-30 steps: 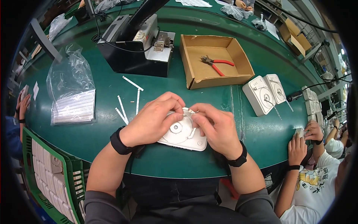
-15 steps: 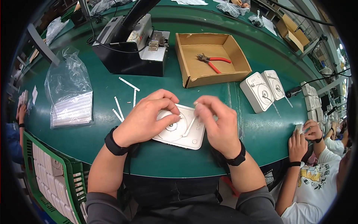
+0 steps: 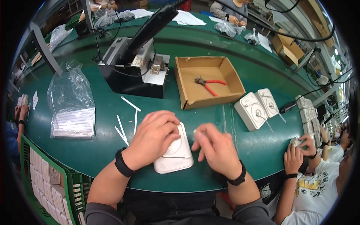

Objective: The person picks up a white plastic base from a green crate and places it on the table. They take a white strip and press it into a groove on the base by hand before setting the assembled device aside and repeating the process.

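Observation:
A flat white box-shaped device [image 3: 174,164] with rounded corners and a round disc outline, like a miniature record player, lies on the green table in front of me. My left hand [image 3: 155,135] covers its upper left part, fingers curled over it, hiding much of the disc. Just off the device's right side is my right hand [image 3: 214,148], its thumb and forefinger pinched together. A tiny pale bit shows at those fingertips, too small to name. Several narrow white strips [image 3: 130,103] lie left of my left hand.
A cardboard tray [image 3: 210,102] holding red-handled cutters [image 3: 210,84] stands ahead, beside a black machine [image 3: 131,84]. Two similar white devices [image 3: 252,111] stand right. Left are a plastic bag of strip sheets [image 3: 74,122] and a green crate [image 3: 69,176]. A co-worker's hands [image 3: 296,153] work at right.
My view has tilted up, so the table sits lower in it. The white device has turned under my left hand. My right hand has drawn off its right edge.

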`<state>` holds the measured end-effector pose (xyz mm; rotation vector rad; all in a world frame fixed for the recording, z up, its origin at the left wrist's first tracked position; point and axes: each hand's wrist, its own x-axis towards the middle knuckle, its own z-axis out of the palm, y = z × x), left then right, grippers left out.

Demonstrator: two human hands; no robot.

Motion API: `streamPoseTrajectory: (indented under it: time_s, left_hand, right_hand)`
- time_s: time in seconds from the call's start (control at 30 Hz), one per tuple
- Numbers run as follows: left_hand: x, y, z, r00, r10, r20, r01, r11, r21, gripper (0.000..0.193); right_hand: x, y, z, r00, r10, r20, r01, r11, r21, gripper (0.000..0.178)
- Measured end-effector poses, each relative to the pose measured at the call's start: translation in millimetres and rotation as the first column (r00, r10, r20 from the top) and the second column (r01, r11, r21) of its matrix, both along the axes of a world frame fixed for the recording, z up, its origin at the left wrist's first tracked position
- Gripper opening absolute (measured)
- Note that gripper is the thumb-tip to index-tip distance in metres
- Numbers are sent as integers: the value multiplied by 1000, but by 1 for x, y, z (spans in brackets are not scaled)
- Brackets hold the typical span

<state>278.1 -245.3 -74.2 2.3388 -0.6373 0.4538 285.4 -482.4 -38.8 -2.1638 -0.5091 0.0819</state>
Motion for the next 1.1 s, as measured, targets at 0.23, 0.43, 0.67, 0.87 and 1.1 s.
streamPoseTrajectory:
  time_s: [0.23,0.43,0.67,0.87,1.1]
  left_hand:
    - [-5,5,16,996,36,-80,-39,999,-36,16]
    - [-6,-1,11,995,39,-96,-40,999,-9,14]
    - [-7,-1,6,999,32,-3,-32,999,41,12]
    - [-2,-3,-1,984,-175,-42,173,984,-52,12]
    - [-1,-9,6,974,-196,-112,192,980,-52,12]
  right_hand:
    - [8,0,-17,1000,14,8,-15,996,90,10]
    - [27,8,-33,931,195,307,-219,974,47,11]
    - [19,-3,-15,972,232,18,-232,973,-8,11]
    - [22,3,-30,964,189,186,-213,970,120,13]
    - [27,-15,-15,979,197,-46,-193,977,91,11]
